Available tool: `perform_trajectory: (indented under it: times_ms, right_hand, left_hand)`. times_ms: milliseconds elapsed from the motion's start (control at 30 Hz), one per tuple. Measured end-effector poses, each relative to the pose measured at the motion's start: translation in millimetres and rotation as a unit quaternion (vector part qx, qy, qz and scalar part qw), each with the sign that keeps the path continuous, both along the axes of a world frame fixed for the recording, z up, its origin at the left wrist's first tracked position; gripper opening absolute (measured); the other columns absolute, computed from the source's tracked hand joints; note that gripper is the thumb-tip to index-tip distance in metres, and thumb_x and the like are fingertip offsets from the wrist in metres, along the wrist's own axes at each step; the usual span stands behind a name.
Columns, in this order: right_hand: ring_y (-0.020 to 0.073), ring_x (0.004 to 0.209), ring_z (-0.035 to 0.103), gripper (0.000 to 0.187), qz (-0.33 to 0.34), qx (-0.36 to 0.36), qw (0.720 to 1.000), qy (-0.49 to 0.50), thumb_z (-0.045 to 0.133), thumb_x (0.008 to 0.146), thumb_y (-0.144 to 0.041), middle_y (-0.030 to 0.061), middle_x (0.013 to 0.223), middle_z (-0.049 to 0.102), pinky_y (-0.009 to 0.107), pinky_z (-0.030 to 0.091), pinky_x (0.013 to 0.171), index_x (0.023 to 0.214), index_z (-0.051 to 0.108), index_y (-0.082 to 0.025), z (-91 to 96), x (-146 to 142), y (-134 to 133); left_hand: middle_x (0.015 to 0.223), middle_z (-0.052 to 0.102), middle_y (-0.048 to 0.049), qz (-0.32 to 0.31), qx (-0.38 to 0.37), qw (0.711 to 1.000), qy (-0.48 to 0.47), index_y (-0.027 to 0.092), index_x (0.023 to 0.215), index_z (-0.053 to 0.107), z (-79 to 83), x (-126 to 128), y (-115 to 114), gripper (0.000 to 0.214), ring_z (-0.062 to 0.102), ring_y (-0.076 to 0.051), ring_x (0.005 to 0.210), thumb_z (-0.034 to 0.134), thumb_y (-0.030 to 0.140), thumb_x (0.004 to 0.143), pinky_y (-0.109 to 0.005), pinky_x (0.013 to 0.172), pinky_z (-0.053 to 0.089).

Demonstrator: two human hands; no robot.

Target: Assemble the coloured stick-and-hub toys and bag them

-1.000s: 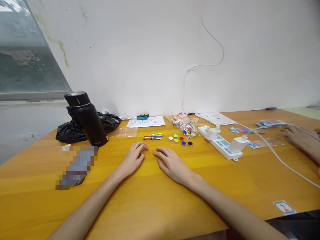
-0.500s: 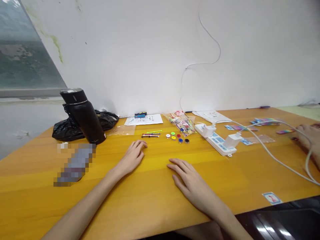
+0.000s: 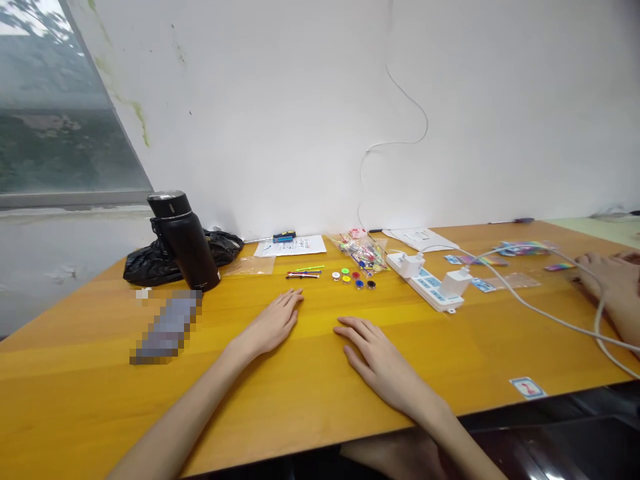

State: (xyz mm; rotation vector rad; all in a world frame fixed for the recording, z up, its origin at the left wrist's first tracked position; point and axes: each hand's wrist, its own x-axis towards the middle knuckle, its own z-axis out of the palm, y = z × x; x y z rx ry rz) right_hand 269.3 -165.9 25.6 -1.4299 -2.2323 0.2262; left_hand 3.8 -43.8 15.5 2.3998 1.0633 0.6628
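White wall [image 3: 260, 120] ahead of me, yellow-green stain by the window [image 3: 55, 127], thin white cable [image 3: 400, 142] running down it. Wood-grain tabletop [image 3: 290, 400] below.

Left hand [image 3: 273, 322]: palm down on the tabletop, fingers relaxed and slightly apart. Thin plastic sticks [image 3: 306, 272] sit just past its fingertips, not touching: lime one on top, red, white and dark ones bunched below.

Right hand [image 3: 377, 360]: also palm down, thumb and fingers loosely spread, a bit closer to the near edge. Gap between the two hands.

Six small discs [image 3: 346, 279] are grouped beyond the right fingertips, right of the sticks: white, green, yellow, red, blue, black. Clear bag of mixed coloured parts [image 3: 363, 253] right behind them. Power strip [image 3: 433, 291] to the right, two white chargers [image 3: 455, 284] plugged in.

Left side: black flask [image 3: 189, 250] against a black plastic bag [image 3: 147, 263]; the flat item [image 3: 170, 327] in front is blurred, can't tell what. Screwdriver [image 3: 285, 237] lies on a printed sheet [image 3: 295, 247] at the back.

Far right: co-worker's hands [image 3: 605, 283] near rainbow packets [image 3: 525, 249]; can't tell if they grip anything.
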Motion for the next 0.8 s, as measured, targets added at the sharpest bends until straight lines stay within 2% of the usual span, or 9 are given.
perform_trajectory:
  times_ms: [167, 433, 567, 800]
  right_hand:
    - [0.026, 0.138, 0.048, 0.038, -0.003, -0.002, 1.0, -0.005, 0.045, 0.103, -0.027, 0.005, 0.148, 0.054, 0.049, 0.042, 0.117, 0.14, 0.055, -0.031, 0.1, -0.1, -0.9]
    - [0.0259, 0.138, 0.048, 0.039, -0.004, -0.007, 1.0, -0.005, 0.046, 0.102, -0.027, 0.0042, 0.149, 0.053, 0.049, 0.043, 0.116, 0.14, 0.055, -0.033, -3.6, 0.9, 2.0]
    - [0.0258, 0.14, 0.046, 0.038, -0.007, -0.021, 1.0, -0.006, 0.044, 0.103, -0.028, 0.0044, 0.149, 0.052, 0.048, 0.041, 0.117, 0.14, 0.055, -0.032, -2.0, 0.7, 2.3]
    - [0.025, 0.14, 0.045, 0.037, -0.011, -0.034, 0.999, -0.012, 0.042, 0.105, -0.031, 0.005, 0.15, 0.051, 0.049, 0.039, 0.118, 0.14, 0.055, -0.03, -0.7, 0.2, 1.7]
  left_hand:
    - [0.16, 0.044, -0.0102, -0.004, -0.004, 1.0, 0.006, 0.023, 0.142, 0.054, 1.7, -5.4, 0.8, 0.044, 0.039, -0.027, 0.149, 0.046, 0.035, 0.101, -0.047, 0.126, 0.026]
    - [0.158, 0.046, -0.0076, -0.001, 0.048, 0.998, 0.05, 0.028, 0.141, 0.054, 1.7, -6.1, 0.1, 0.041, 0.042, -0.028, 0.145, 0.04, 0.036, 0.103, -0.05, 0.12, 0.032]
    - [0.162, 0.04, -0.0067, -0.012, 0.03, 0.998, 0.049, 0.027, 0.146, 0.049, -1.3, -8.0, -1.5, 0.044, 0.035, -0.026, 0.15, 0.039, 0.037, 0.104, -0.048, 0.125, 0.026]
    - [0.167, 0.03, -0.0077, -0.01, 0.033, 0.991, 0.131, 0.02, 0.153, 0.04, 2.4, -7.3, -5.7, 0.052, 0.025, -0.021, 0.155, 0.028, 0.04, 0.107, -0.044, 0.129, 0.02]
